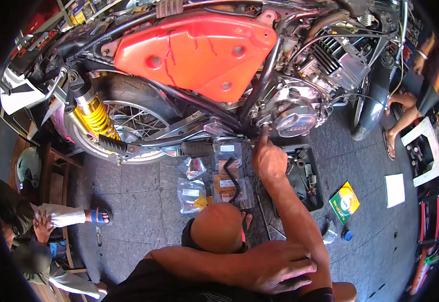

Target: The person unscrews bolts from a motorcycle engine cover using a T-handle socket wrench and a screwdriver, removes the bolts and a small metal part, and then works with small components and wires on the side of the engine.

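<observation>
A motorcycle with a red side panel [199, 50] stands in front of me on a grey tiled floor. My right hand [268, 160] reaches up to it. Its index finger touches the frame just under the chrome engine cover [294, 118], and the other fingers are curled in. I see nothing in that hand. My left hand [275, 267] lies flat with fingers spread over my right forearm, near my bent knee [220, 227]. It holds nothing.
Several clear bags of parts [191, 194] and a black bent part [233, 178] lie under the bike. To the right are a black tool tray [305, 176], a green-yellow box [344, 201] and white paper [394, 190]. A yellow shock spring [96, 117] sits above the rear wheel. One person sits at left [53, 216], another at right [406, 108].
</observation>
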`<state>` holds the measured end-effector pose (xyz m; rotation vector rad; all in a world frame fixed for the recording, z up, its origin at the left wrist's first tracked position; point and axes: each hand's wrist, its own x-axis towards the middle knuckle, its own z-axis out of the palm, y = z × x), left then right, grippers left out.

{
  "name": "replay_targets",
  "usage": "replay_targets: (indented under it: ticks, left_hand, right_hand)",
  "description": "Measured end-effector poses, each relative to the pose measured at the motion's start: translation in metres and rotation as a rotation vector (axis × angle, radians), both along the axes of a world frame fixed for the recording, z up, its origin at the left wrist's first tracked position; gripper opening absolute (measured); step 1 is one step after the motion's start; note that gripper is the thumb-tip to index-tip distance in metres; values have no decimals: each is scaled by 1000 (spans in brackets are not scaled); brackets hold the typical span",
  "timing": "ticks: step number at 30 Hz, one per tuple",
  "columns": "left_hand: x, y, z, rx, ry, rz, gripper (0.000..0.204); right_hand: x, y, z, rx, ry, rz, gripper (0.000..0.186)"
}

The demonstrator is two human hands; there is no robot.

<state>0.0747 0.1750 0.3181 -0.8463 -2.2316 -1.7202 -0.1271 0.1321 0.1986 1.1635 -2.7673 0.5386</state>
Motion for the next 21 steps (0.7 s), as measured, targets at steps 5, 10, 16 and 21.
replay_targets:
  ticks: [5,10,16,21]
  left_hand:
    - [-1,-7,2,51,36,11,27]
    - [6,-4,-3,57,21,0,26]
    - [2,-14,-3,-19,6,-65,26]
    - [-3,-15,-3,5,12,-34,29]
  right_hand:
    - [34,9,-39,113,-34,238,16]
    - [53,64,-105,73,-354,-33,27]
    - [72,125,-191,262,-505,-138,35]
    - [78,121,-204,288,-644,-237,39]
